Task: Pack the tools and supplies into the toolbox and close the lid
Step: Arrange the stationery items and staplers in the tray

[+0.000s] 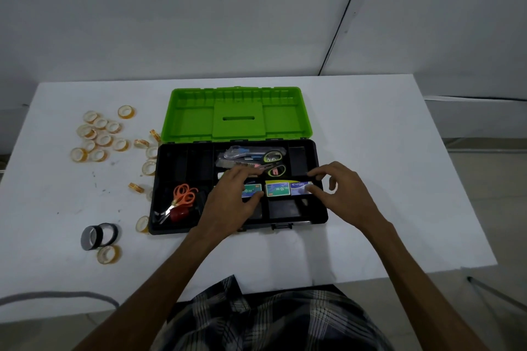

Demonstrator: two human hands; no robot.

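A toolbox [159, 179] sits open on the white counter [370, 151], its green lid [236, 114] laid back flat behind the black tray. Both hands are over the tray's middle row, where three small staple boxes lie side by side: a green box [252, 189], a second green box [277, 189] and a blue box [301, 188]. The left hand [231, 202] rests on the first green box, its fingers loosely curved and its thumb against the box's right end. The right hand [339, 194] pinches the blue box, thumb at the near edge and fingers curled over the far edge.

Behind them, a compartment holds green-handled scissors [273, 162] and a bag of pens [239, 154]. The left front compartment holds orange scissors [184, 196] and a red item [179, 214].

Outside the toolbox, many small clear tape rolls [99, 134] lie scattered on the counter at left, some just beside the tray's left wall. Two black tape rolls [98, 235] lie near the front left.
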